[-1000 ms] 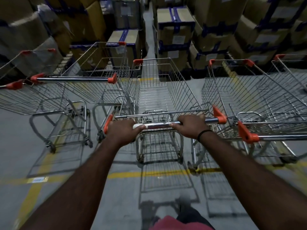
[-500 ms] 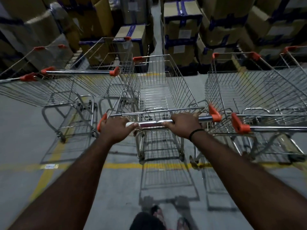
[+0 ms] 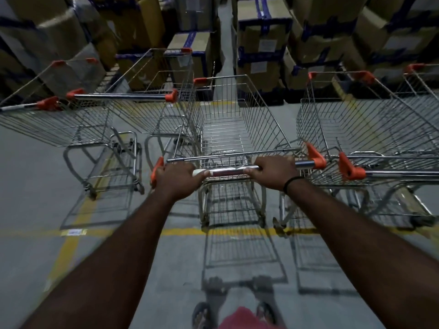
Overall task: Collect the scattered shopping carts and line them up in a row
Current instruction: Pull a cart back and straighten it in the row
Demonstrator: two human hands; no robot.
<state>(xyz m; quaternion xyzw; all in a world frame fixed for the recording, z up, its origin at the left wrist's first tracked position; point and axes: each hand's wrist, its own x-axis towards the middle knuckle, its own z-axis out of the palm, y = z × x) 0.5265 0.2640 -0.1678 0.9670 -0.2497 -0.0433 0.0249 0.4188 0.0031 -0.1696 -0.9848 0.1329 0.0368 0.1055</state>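
Firmly, both hands [image 3: 179,178] round cart handle [image 3: 226,172]

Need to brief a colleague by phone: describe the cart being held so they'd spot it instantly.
Face the wall of stacked cardboard boxes; a row of shopping carts stands before it. Take the middle cart, aimed at the gap between stacks. Only its handle bar is gripped, by the left hand and right hand.
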